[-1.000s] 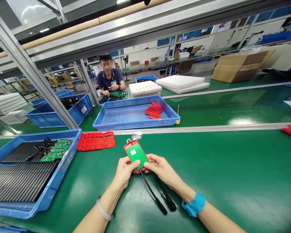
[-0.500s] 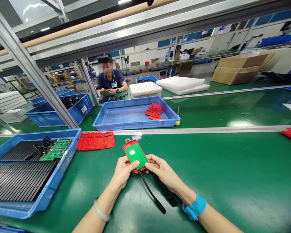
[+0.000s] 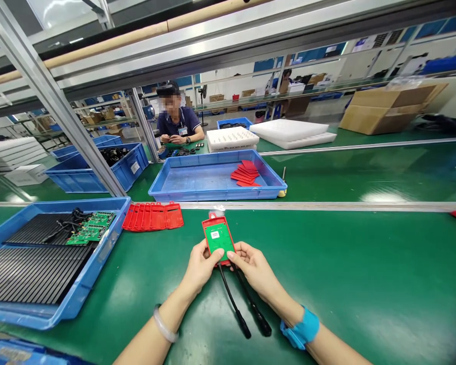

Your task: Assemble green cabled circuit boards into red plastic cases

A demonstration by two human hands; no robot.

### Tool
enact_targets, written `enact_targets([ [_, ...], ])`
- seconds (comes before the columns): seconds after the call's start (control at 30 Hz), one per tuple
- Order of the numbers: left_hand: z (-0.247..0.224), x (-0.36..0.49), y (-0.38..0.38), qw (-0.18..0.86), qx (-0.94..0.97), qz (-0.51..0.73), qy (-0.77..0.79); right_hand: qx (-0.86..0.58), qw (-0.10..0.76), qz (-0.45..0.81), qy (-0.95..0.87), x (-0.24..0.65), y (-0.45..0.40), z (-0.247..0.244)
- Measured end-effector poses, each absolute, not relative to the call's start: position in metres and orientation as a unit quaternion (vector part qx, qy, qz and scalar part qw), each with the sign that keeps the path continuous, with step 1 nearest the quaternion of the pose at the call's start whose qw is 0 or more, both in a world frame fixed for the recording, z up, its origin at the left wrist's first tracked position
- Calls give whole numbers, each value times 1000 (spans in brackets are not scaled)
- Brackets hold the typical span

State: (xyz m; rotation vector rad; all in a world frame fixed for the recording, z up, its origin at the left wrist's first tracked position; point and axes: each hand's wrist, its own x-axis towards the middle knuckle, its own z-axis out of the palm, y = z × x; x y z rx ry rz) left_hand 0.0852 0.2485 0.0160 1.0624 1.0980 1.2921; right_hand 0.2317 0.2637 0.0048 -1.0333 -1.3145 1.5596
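Note:
A green circuit board (image 3: 221, 241) lies in a red plastic case (image 3: 207, 226), held just above the green bench. My left hand (image 3: 202, 264) grips the lower left edge, its thumb pressed on the board. On the lower right side, my right hand (image 3: 251, 263) is closed on the same case, thumb near the board's bottom corner. Two black cables (image 3: 233, 303) run out of the lower end toward me, with thick connector ends. The fingers under the case are mostly hidden.
Left, a blue tray (image 3: 87, 284) holds black slotted strips and green boards (image 3: 89, 230) with cables. Red case parts (image 3: 152, 216) lie beside it. Beyond, another blue tray (image 3: 216, 194) contains red pieces (image 3: 247, 174). A co-worker (image 3: 178, 121) sits across, behind a metal post (image 3: 142, 126).
The case has turned to stand straighter, its top end swinging right. Both hands stay on it, and the two cables now hang further apart near the case. The view has shifted slightly.

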Motion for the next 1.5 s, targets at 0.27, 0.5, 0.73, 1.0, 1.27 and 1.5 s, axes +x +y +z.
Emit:
enact_targets([
  [0.27, 21, 75, 250, 631, 314, 568, 426, -478, 397, 442, -647, 240, 265, -2],
  [0.5, 27, 74, 252, 686, 236, 562, 398, -403, 362, 585, -604, 236, 266, 4],
  [0.73, 28, 84, 244, 648, 291, 589, 385, -339, 343, 678, -554, 226, 259, 10],
  [1.0, 31, 79, 245, 663, 331, 542, 396, -348, 341, 659, -573, 234, 259, 22],
  [1.27, 26, 86, 243, 635, 401, 537, 384, -406, 379, 536, -635, 241, 264, 14],
  [1.5, 11, 89, 247, 589, 434, 540, 415, -466, 366, 483, -644, 236, 258, -9],
])
